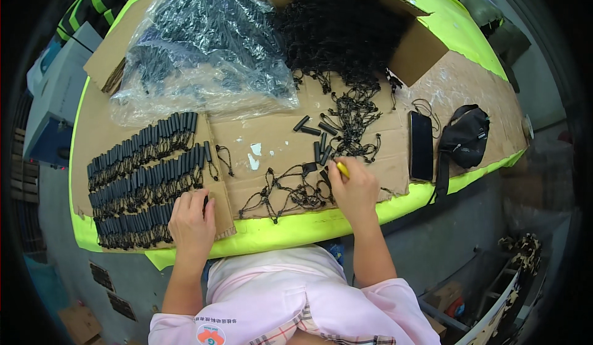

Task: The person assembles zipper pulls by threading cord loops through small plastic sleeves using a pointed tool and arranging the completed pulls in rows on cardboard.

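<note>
My left hand (pixel 193 221) is closed at the right end of the nearest row of black tubes with cord loops (pixel 133 224). A dark bit, seemingly one such tube, shows between its thumb and fingers. My right hand (pixel 354 187) is pinched around a small yellow piece (pixel 343 169), whose kind I cannot make out. Just left of it, knotted black cord loops (pixel 290 190) lie tangled on the cardboard (pixel 265 132). Several loose black tubes (pixel 317 151) lie above the right hand. Its fingertips partly hide the things beneath them.
A clear plastic bag (pixel 204 42) of dark parts lies at the far left. Beside it, an open carton (pixel 426 51) spills a heap of black cords (pixel 346 30). A phone (pixel 421 146) and a black pouch (pixel 464 138) lie right. Yellow-green cloth (pixel 290 232) edges the table.
</note>
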### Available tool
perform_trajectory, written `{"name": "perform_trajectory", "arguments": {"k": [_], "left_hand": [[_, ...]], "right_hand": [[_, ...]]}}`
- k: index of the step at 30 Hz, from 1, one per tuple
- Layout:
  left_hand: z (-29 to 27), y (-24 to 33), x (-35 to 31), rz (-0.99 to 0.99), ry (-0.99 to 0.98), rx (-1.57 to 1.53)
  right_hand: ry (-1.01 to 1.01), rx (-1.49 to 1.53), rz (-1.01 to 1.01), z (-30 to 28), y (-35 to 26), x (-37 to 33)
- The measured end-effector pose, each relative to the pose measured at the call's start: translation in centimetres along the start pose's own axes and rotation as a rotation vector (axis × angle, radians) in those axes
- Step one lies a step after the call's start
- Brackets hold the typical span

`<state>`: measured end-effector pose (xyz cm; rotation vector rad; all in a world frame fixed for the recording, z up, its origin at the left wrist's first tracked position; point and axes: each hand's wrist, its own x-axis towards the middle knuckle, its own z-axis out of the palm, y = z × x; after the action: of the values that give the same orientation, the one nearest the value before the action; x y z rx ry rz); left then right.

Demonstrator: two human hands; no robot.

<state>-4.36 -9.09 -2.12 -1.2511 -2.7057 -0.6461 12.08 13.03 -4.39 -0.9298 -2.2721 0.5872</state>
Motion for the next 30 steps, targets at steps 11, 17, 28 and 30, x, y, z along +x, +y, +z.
{"name": "perform_trajectory", "arguments": {"k": [11, 17, 28, 30], "left_hand": [[6.4, 9.4, 8.1, 0.214, -0.202, -0.420], [9.3, 11.2, 10.2, 0.119, -0.368, -0.309], [5.4, 10.8, 7.5, -0.470, -0.604, -1.679], [5.0, 10.5, 6.6, -0.526, -0.599, -1.906]], "right_hand": [[-0.161, -0.229, -0.017, 0.3, 0.1, 1.7], [-0.015, -0.065, -0.037, 1.4, 1.1, 2.2], [-0.246, 1.403, 0.434, -1.2, -0.9, -0.4], [-0.270, 1.239, 0.419, -1.3, -2.2, -1.2]]}}
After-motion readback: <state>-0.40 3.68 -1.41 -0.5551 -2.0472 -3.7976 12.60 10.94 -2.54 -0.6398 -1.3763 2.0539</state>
